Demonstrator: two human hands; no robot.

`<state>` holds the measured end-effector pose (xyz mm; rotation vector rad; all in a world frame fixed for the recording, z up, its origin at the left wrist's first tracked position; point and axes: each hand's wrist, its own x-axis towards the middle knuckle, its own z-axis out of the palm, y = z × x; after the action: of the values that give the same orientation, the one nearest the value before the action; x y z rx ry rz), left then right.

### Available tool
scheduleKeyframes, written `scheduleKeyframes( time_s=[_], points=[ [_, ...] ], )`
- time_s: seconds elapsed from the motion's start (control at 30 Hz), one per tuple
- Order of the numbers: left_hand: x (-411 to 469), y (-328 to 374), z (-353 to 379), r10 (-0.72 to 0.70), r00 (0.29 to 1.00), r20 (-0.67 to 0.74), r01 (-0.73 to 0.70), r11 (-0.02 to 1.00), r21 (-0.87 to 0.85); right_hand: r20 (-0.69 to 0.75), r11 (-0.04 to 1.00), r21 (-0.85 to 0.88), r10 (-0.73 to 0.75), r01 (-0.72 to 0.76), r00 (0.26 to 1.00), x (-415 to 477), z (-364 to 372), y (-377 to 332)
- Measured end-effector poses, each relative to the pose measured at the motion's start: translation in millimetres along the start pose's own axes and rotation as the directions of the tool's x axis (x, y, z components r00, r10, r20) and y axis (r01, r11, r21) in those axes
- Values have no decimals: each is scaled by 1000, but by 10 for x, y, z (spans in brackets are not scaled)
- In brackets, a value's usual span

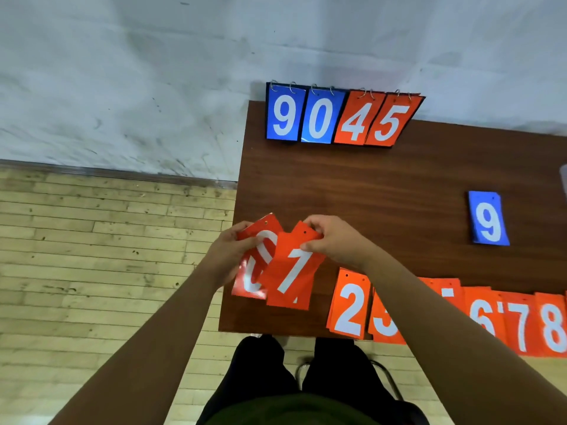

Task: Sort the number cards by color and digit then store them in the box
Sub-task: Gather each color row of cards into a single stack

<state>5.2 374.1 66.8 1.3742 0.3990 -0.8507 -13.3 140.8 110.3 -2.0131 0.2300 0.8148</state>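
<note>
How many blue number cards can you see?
3: a blue 9 and a blue 0 on the ringed stand at the table's far edge, and a loose blue 9 lying flat at right. Others may be stacked underneath.

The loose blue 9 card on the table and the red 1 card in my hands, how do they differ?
The 9 card is blue, the 1 card red. The 9 card lies flat on the table, untouched; the 1 card is tilted, its top pinched by the right hand. The 9 card lies apart from other cards; the 1 card overlaps a 0 card in the left hand. Both have white digits.
</note>
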Motion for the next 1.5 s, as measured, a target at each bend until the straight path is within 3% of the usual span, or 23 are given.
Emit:
scheduleKeyframes(
  time_s=[0.1, 0.23, 0.33, 0.43, 0.63, 0.87, 0.97, 1.03, 1.13, 1.23, 1.33, 1.5],
  points=[
    [-19, -11, 76, -19, 997, 81, 23, 999, -50, -225, 998, -46, 26, -38, 974, 62, 125, 83],
    [-69, -68, 222, 44, 995, 90, -49, 997, 55, -340, 998, 61, 8, 14, 940, 22, 299, 145],
    [-65, -97, 308, 81, 996, 34, -82, 996, 31, -476, 954, 300, 158, -10, 865, -18, 395, 184],
    [-12, -131, 395, 49, 998, -37, -53, 993, -107, -387, 860, 507, 296, -66, 873, -35, 526, 280],
    [23, -198, 623, 14, 988, -155, -32, 993, -109, -240, 881, 451, 271, -140, 932, -153, 687, 433],
    [79, -293, 854, -15, 998, -62, 24, 988, 151, -393, 824, 567, 298, -27, 870, -323, 608, 678],
    [100, -406, 981, -23, 1000, 11, 20, 980, 197, -379, 887, 462, 220, -22, 899, -350, 736, 707],
    [138, -475, 998, -16, 1000, -23, 21, 962, 271, -344, 920, 391, 170, -24, 923, -347, 776, 766],
    [177, -539, 945, -66, 994, -92, 81, 981, 178, -345, 940, 302, 263, -158, 901, -412, 631, 941],
    [203, -585, 848, -105, 989, -107, 119, 984, 135, -499, 948, -123, 196, -294, 844, -580, 586, 1268],
    [220, -662, 747, -151, 980, -126, 160, 985, 68, -387, 880, -389, 113, -273, 915, -677, 756, 1458],
    [222, -800, 615, -141, 971, -192, 162, 982, 95, -358, 867, -474, -31, -152, 933, -518, 936, 1353]
  ],
)
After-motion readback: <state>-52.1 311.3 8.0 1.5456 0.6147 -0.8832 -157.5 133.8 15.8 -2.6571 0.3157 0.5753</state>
